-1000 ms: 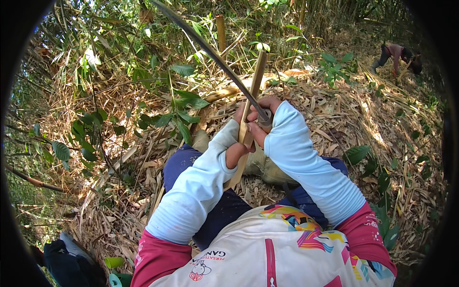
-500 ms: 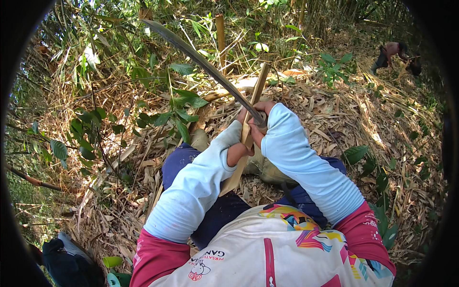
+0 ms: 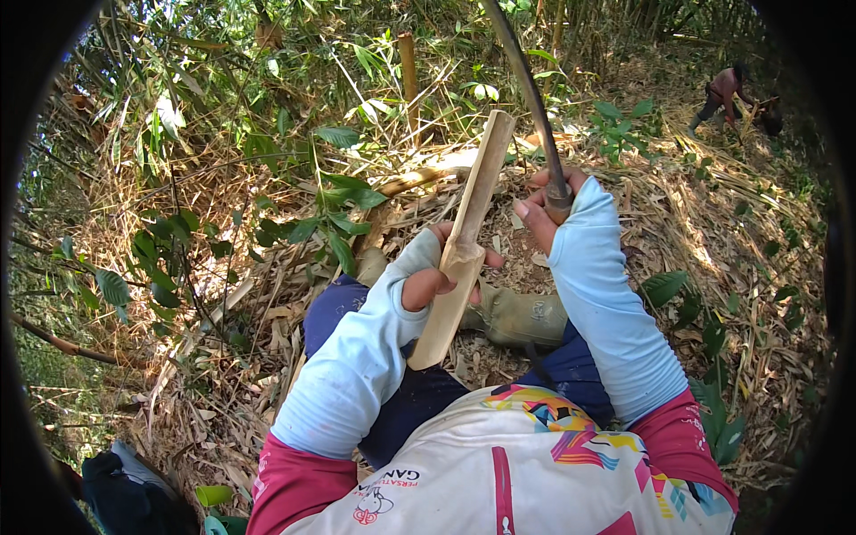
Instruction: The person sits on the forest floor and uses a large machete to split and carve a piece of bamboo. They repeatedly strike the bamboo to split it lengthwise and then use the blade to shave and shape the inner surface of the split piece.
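A split bamboo piece (image 3: 478, 196), pale and hollowed with a node near its middle, slants upward in front of me. My left hand (image 3: 426, 283) is closed around it just below and beside the node, thumb on the near side and fingertips showing past the far edge. To its right, my right hand (image 3: 546, 212) grips the handle of a machete (image 3: 530, 85). The long, dark, curved blade points away from me and runs out at the top of the view. Blade and bamboo are apart.
Below the bamboo are my olive boots (image 3: 526, 318). Dry bamboo leaves (image 3: 642, 232) cover the ground. Leafy green plants (image 3: 343, 209) and a cut upright stalk (image 3: 409, 80) stand ahead. A person (image 3: 724, 94) bends over at the far right. Dark cloth (image 3: 125, 490) lies lower left.
The machete has swung from pointing far left to pointing straight ahead, as my right hand moved right, away from the bamboo. The bamboo has turned, showing its hollow face more.
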Demonstrator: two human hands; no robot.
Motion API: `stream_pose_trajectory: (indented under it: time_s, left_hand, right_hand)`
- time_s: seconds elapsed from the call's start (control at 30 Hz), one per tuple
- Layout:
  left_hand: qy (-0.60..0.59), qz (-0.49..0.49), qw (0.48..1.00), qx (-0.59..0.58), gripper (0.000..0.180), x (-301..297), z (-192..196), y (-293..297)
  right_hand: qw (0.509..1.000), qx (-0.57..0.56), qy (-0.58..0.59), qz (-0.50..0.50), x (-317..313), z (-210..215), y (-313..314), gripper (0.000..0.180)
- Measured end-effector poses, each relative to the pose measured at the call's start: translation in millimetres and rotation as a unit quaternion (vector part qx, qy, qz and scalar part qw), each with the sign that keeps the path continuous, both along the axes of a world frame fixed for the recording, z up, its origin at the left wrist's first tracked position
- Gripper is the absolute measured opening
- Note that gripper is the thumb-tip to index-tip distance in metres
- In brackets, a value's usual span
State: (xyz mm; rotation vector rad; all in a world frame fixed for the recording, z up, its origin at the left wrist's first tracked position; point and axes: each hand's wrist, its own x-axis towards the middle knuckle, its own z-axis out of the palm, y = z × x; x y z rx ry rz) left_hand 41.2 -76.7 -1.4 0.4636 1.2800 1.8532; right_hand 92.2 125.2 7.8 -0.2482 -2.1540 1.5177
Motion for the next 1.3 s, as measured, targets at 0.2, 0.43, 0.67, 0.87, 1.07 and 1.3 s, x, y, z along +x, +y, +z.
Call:
stream_pose_trajectory:
  time_s: [0.2,0.43,0.67,0.87,1.07,1.3]
  left_hand:
    - [-0.034,0.001,0.997,0.069,0.061,5,3,-6]
    - [-0.028,0.016,0.997,0.076,0.059,5,0,-2]
    - [-0.049,0.01,0.996,0.076,0.057,2,-10,-6]
    - [-0.015,0.008,0.998,0.069,0.056,-1,-15,-2]
    - [-0.01,0.02,0.997,0.069,0.054,3,-12,0]
    - [-0.011,0.032,0.997,0.075,0.05,3,-12,0]
  right_hand:
    - [0.997,-0.067,-0.033,-0.023,26,-9,35,0.04]
    - [0.996,-0.076,-0.046,-0.021,54,-60,52,0.06]
    - [0.976,-0.177,-0.127,0.009,91,-96,39,0.061]
    - [0.962,-0.216,-0.169,0.011,105,-119,36,0.056]
    - [0.962,-0.237,-0.135,0.028,97,-110,35,0.052]
    - [0.965,-0.225,-0.13,0.038,91,-100,28,0.048]
